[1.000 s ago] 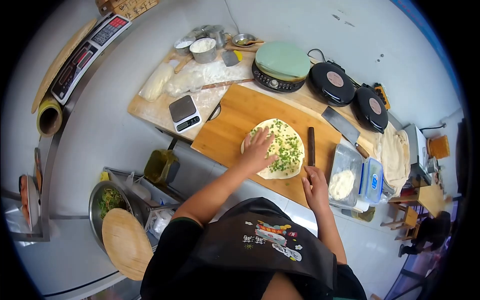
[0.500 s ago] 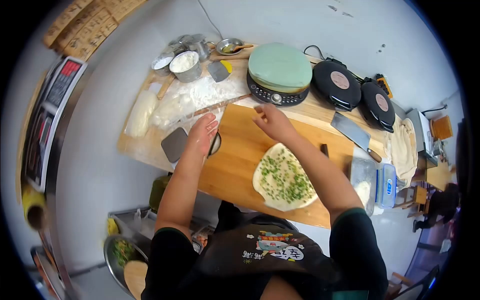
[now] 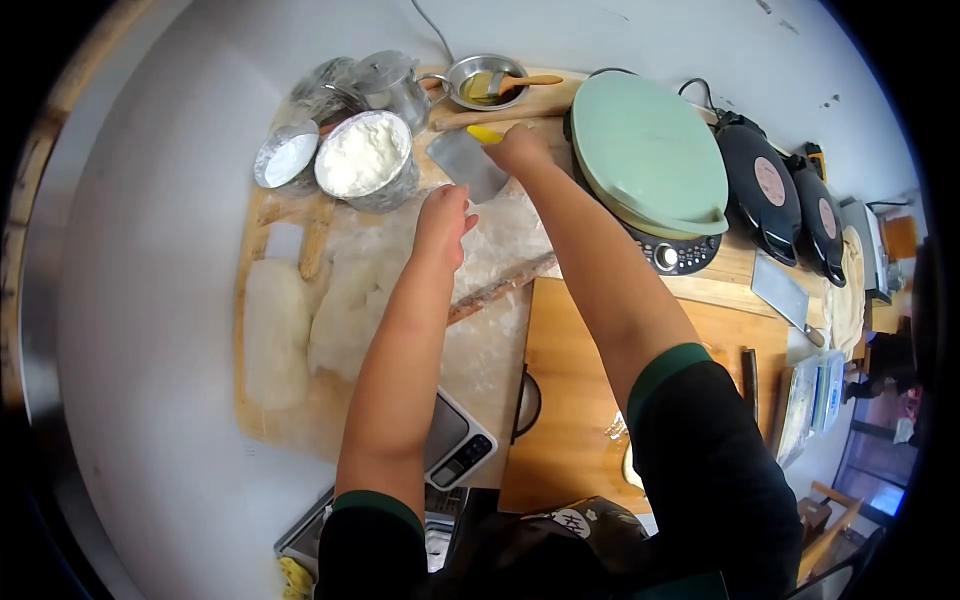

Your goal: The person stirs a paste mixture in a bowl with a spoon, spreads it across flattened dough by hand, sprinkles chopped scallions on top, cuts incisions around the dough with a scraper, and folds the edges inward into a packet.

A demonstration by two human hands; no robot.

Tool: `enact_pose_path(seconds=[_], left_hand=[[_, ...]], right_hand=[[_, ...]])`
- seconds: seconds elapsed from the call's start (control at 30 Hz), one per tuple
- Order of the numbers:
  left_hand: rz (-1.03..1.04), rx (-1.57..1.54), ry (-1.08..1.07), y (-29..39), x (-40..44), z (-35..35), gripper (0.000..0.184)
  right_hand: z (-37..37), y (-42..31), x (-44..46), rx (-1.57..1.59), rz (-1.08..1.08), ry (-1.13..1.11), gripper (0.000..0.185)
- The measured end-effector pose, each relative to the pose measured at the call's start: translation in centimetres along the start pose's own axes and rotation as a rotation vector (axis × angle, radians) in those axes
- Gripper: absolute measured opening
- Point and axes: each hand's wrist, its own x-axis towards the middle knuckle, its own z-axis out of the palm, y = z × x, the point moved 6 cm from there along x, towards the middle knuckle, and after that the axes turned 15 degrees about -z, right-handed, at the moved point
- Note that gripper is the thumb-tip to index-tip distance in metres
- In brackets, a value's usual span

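Observation:
My right hand (image 3: 517, 148) is at the yellow handle of a dough scraper (image 3: 466, 166), its fingers closed on it. The scraper's grey blade lies against the floured board. My left hand (image 3: 443, 225) is just below the blade, holding nothing, with its fingers apart. Left of it are a pale mass of dough (image 3: 350, 290) and a smooth dough log (image 3: 278, 335). A floury rolling pin (image 3: 500, 288) rests at a slant between my forearms. Only an edge of the flat dough round (image 3: 632, 466) shows beside my right sleeve.
Behind the dough stand a flour pot (image 3: 365, 157), a bowl of white powder (image 3: 287, 158), a metal pitcher (image 3: 390, 88) and an oil bowl with a brush (image 3: 487, 85). A green-lidded electric griddle (image 3: 650, 150), black griddles (image 3: 762, 188) and a cleaver (image 3: 783, 290) are rightward. A scale (image 3: 455, 440) sits below.
Both hands have moved from above the wooden cutting board to the floured area at the back left. My right hand has taken hold of the dough scraper. The view has shifted left.

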Motion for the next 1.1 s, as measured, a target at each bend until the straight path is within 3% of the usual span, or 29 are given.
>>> enact_pose_path(seconds=[0.23, 0.33, 0.4, 0.5, 0.63, 0.67, 0.73, 0.77, 0.83, 0.87, 0.97, 1.03, 1.1], left_hand=[[0.000, 0.142, 0.005, 0.5, 2.9, 0.1, 0.030], [0.032, 0.073, -0.001, 0.3, 2.4, -0.6, 0.028], [0.027, 0.029, -0.071, 0.2, 2.0, -1.1, 0.029], [0.186, 0.087, -0.054, 0.8, 0.3, -2.9, 0.031], [0.390, 0.104, -0.150, -1.0, -3.3, -6.6, 0.039], [0.297, 0.279, -0.067, -0.6, -4.3, -7.9, 0.049], [0.324, 0.281, -0.021, 0.8, -10.3, -6.5, 0.043], [0.361, 0.351, 0.019, 0.7, -13.6, -5.8, 0.041], [0.368, 0.414, 0.031, -1.8, -17.2, -3.9, 0.039], [0.381, 0.449, 0.040, -2.7, -18.9, -3.1, 0.038], [0.297, 0.437, -0.034, -8.2, -21.9, -1.4, 0.036], [0.267, 0.436, -0.061, -10.7, -24.9, 1.2, 0.036], [0.246, 0.420, -0.099, -13.4, -27.9, 3.9, 0.036]], right_hand=[[1.1, 0.7, 2.6, 0.170, 0.087, -0.040, 0.056], [0.4, -1.7, 2.8, 0.295, -0.152, -0.177, 0.056], [0.4, -3.1, 3.5, 0.171, -0.280, -0.107, 0.054], [-3.3, -5.7, 0.6, 0.040, -0.435, 0.044, 0.052], [-14.6, -5.3, -11.4, 0.148, -0.509, 0.048, 0.042], [-17.2, -4.8, -15.0, 0.228, -0.518, 0.001, 0.038], [-24.0, -4.4, -23.1, 0.469, -0.340, -0.054, 0.029], [-25.5, -2.2, -26.9, 0.310, -0.338, -0.001, 0.035], [-26.3, 3.8, -35.5, 0.291, -0.318, 0.159, 0.037], [-26.9, 6.1, -40.6, 0.161, -0.127, 0.076, 0.036], [-25.6, 10.7, -55.8, -0.015, 0.167, 0.010, 0.037], [-24.3, 13.8, -62.7, -0.062, 0.108, 0.056, 0.026], [-22.9, 15.9, -67.4, -0.051, 0.189, 0.058, 0.022]])
